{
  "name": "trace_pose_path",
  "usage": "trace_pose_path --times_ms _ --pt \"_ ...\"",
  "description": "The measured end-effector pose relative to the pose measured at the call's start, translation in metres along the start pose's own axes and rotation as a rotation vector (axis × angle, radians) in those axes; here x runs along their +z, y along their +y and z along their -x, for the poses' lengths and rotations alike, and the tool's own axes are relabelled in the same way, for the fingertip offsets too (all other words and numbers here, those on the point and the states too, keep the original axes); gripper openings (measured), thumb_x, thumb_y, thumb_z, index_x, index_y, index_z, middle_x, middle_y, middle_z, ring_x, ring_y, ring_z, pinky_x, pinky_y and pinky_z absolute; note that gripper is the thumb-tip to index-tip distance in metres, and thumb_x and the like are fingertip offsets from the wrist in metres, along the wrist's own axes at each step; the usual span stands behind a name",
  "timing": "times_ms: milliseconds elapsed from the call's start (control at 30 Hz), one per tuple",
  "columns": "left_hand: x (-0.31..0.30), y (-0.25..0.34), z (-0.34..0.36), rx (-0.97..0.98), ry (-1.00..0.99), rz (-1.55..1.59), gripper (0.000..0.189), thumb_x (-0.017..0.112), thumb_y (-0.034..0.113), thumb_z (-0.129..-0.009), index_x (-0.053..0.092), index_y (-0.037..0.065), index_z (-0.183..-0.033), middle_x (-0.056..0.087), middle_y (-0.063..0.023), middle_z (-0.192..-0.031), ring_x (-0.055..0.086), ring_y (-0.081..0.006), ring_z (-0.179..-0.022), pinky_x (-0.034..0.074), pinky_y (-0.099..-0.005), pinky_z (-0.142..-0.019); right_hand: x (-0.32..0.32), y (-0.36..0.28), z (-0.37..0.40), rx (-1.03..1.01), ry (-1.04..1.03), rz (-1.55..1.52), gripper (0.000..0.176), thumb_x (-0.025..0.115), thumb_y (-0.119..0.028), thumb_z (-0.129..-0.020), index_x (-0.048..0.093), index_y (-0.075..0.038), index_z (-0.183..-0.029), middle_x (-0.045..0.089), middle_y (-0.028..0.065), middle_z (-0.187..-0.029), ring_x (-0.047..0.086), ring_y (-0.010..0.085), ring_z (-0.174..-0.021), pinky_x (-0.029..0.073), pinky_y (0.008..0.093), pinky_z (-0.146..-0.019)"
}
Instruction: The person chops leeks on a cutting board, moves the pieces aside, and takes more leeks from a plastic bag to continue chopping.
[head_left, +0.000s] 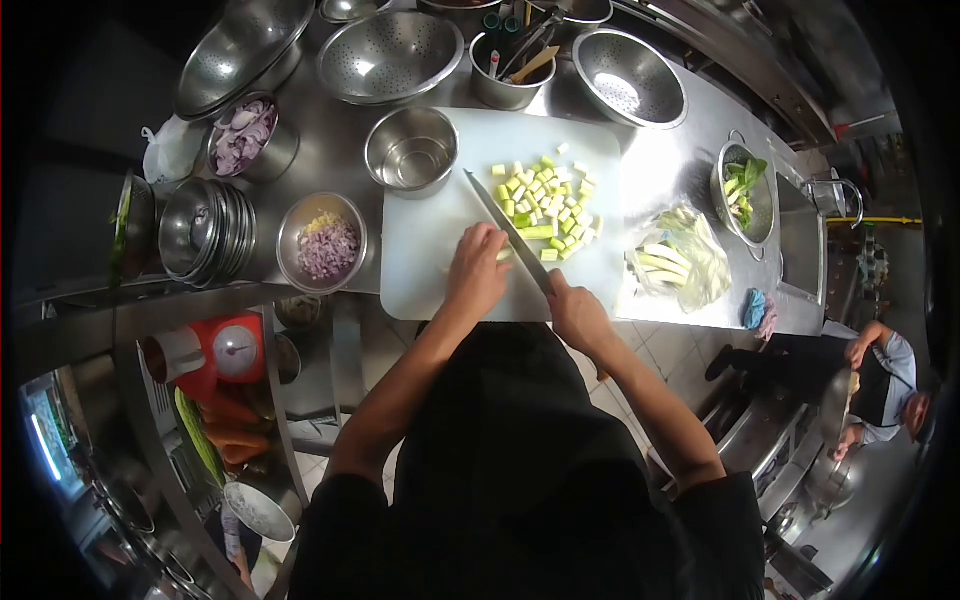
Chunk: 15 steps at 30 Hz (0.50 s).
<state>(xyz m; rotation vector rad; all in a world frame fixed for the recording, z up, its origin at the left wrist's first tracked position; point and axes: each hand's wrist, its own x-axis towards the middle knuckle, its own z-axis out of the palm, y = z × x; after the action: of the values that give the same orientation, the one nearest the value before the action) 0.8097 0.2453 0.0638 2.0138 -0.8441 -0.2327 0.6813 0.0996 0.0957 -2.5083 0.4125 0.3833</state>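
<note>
On a white cutting board (420, 250), my right hand (580, 315) grips the handle of a long kitchen knife (510, 228), its blade slanting up and left across the board. My left hand (477, 268) is beside the blade, fingers bent and pressed around a pale green piece of vegetable stalk (504, 255) that is mostly hidden. To the right of the blade lies a heap of chopped pale green stalk pieces (560, 205), with a longer uncut piece (535, 232) among them. A steel pot (411, 150) rests on the board's upper left corner.
Left stand a bowl of chopped red onion (325, 248), stacked steel bowls (200, 230) and a pot of sliced onion (245, 138). Colanders (390, 55) and a utensil pot (510, 90) line the back. Right are bagged stalks (680, 262) and a greens colander (745, 195). Another person (880, 385) holds a pan.
</note>
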Motion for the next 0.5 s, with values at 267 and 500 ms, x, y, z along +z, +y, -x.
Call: trace_pose_path --times_ms 267,500 --pt "-0.038 -0.031 0.047 0.043 0.084 -0.15 0.03 0.069 -0.004 -0.071 0.062 0.002 -0.099 0.055 -0.0084 -0.097 0.054 -0.0285 -0.09 0.044 -0.0406 -0.075 -0.029 -0.03 0.045 0.039 -0.048 0.083 0.021 0.044 -0.008 -0.088 0.042 -0.001 -0.108 0.061 0.0262 -0.066 0.059 0.0469 -0.063 0.047 0.055 -0.06" --pt "-0.021 -0.035 0.038 0.158 0.143 -0.02 0.014 0.062 -0.008 -0.074 0.062 -0.002 -0.087 0.054 -0.0099 -0.084 0.055 -0.0282 -0.082 0.046 -0.0389 -0.068 -0.022 -0.027 0.05 0.072 -0.103 0.171 0.032 0.041 -0.004 -0.085 0.043 0.001 -0.116 0.061 0.0264 -0.067 0.06 0.0466 -0.064 0.047 0.0555 -0.062"
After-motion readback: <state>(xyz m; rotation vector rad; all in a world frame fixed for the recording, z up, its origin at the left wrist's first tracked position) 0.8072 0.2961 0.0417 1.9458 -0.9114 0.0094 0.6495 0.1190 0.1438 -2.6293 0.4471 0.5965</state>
